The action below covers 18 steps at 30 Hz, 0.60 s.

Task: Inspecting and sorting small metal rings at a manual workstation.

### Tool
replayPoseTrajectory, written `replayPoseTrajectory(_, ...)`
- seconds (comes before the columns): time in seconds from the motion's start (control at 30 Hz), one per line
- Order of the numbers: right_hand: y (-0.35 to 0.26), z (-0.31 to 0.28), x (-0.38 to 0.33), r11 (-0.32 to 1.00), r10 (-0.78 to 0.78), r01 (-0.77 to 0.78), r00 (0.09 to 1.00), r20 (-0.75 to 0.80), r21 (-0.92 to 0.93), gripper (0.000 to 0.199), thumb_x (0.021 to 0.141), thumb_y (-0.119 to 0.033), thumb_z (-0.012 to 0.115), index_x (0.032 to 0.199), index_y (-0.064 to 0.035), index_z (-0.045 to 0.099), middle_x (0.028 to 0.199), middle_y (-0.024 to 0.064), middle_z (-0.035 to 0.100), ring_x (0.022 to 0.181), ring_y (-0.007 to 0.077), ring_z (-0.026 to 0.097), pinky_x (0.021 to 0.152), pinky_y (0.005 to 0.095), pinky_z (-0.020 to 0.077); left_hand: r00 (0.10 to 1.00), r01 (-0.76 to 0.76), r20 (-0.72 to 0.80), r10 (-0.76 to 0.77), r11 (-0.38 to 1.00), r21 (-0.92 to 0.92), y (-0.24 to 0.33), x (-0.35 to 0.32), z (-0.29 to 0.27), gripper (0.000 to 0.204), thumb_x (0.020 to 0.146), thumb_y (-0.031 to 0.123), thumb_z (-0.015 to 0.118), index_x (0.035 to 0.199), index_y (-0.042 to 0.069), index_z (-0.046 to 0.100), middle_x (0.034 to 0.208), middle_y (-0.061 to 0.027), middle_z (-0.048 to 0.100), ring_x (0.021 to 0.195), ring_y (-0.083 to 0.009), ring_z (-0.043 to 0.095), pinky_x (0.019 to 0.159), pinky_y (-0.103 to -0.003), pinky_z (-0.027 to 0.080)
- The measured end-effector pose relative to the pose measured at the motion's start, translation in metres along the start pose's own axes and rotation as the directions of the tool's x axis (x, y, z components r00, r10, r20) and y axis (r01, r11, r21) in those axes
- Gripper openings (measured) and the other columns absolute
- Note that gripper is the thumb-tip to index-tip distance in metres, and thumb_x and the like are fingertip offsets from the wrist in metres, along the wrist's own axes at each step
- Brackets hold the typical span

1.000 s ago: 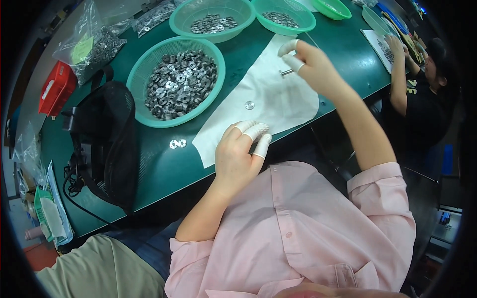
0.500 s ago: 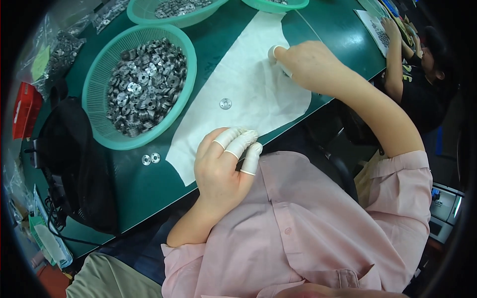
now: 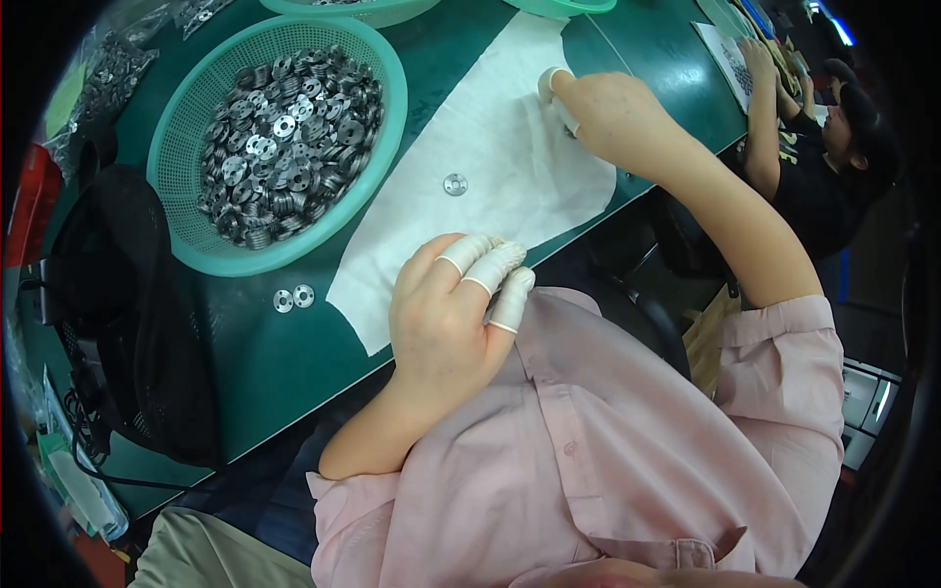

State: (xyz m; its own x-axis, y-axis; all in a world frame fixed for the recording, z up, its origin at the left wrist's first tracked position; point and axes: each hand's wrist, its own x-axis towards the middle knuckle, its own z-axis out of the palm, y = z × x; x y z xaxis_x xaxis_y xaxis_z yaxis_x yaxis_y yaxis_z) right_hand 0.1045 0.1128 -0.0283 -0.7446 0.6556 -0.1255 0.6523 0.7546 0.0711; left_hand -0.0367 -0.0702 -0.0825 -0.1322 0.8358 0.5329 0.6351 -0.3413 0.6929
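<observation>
My right hand (image 3: 613, 122) rests on a white cloth (image 3: 490, 137), its fingers curled down. White finger cots cover its fingertips, and whatever they hold is hidden beneath them. Closer to my body, my left hand (image 3: 451, 299) hovers at the cloth's near edge. Its cot-covered thumb and fingers are drawn together; I cannot see anything between them. One flat metal disc (image 3: 455, 184) with small holes lies on the cloth between my hands. Two similar discs (image 3: 293, 298) sit on the green table left of the cloth.
A green mesh basket (image 3: 162, 167) heaped with metal discs stands at left. More green baskets (image 3: 368, 14) are at the far edge. A black bag-like item (image 3: 132, 314) and a red bin (image 3: 31, 201) lie further left. A co-worker (image 3: 814, 157) sits at the far right.
The view has shifted slightly. My left hand has moved a little to the right; my right hand keeps nearly the same place on the cloth.
</observation>
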Motion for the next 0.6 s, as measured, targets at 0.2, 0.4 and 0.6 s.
replayPoseTrajectory(0.2,0.000,-0.020,-0.025,0.996,0.061,-0.058,0.997,-0.046,0.069,0.021,0.076,-0.006,0.048,0.096,-0.0029,0.054,0.077,0.0180,0.061,0.073,0.0331,0.059,0.061,0.0422,0.0448,0.999,0.026,-0.018,-0.026,0.999,0.023,0.036,0.000,-0.003,0.018,0.069,0.008,0.067,0.085,0.003,0.064,0.087,-0.0090,0.060,0.082,-0.0265,0.056,0.071,-0.034,0.044)
replayPoseTrajectory(0.4,0.030,-0.028,-0.050,0.861,0.159,-0.029,0.964,-0.212,0.509,0.016,0.082,-0.008,0.050,0.098,-0.0049,0.054,0.071,0.0111,0.057,0.066,0.0223,0.056,0.060,0.0322,0.0436,0.998,0.068,-0.005,-0.067,0.997,0.024,0.063,0.014,-0.005,0.026,0.070,0.006,0.067,0.095,0.002,0.062,0.090,-0.0113,0.060,0.080,-0.0257,0.057,0.072,-0.033,0.046)
replayPoseTrajectory(0.6,-0.009,-0.028,-0.119,-0.527,0.166,-0.035,0.976,0.143,0.849,0.012,0.088,-0.012,0.050,0.096,-0.0060,0.054,0.063,-0.0035,0.048,0.045,-0.0003,0.033,0.042,0.0153,0.0256,0.985,0.164,0.084,-0.148,0.960,-0.228,0.101,0.033,0.003,0.038,0.075,0.003,0.066,0.111,-0.001,0.054,0.093,-0.0090,0.061,0.085,-0.0157,0.059,0.076,-0.028,0.047)
